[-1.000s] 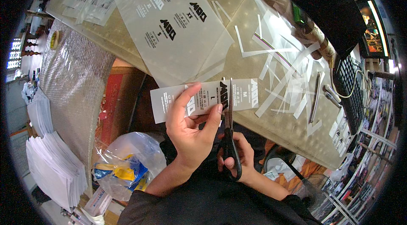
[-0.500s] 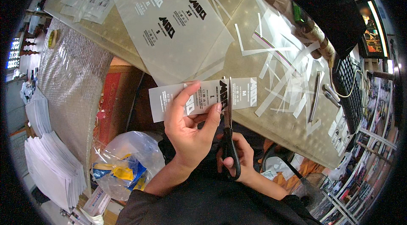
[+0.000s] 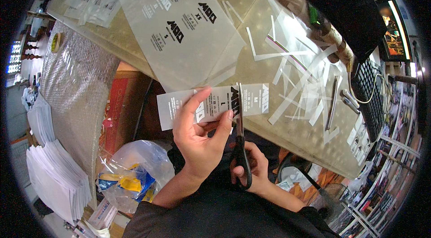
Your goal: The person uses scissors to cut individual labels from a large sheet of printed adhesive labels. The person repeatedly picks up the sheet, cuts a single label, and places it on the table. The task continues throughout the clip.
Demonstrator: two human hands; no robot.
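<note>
My left hand (image 3: 197,135) pinches a long frosted plastic strip (image 3: 179,105) printed with dark labels, holding it level above the table's near edge. In my right hand (image 3: 256,170) is a pair of black-handled scissors (image 3: 239,144), blades pointing up and away. The blades cross the strip near its right third, right beside my left fingertips. The short piece (image 3: 256,101) to the right of the blades still hangs level with the rest.
A large printed clear sheet (image 3: 184,27) lies on the beige table (image 3: 305,139), with several cut plastic strips (image 3: 301,81) scattered to the right. A black monitor (image 3: 345,9) and keyboard (image 3: 370,90) sit far right. Bubble wrap (image 3: 67,90), white paper stacks (image 3: 54,179) and a plastic bag (image 3: 130,175) are left.
The scissor blades have advanced up through the strip. Both hands and the strip stay almost in the same place.
</note>
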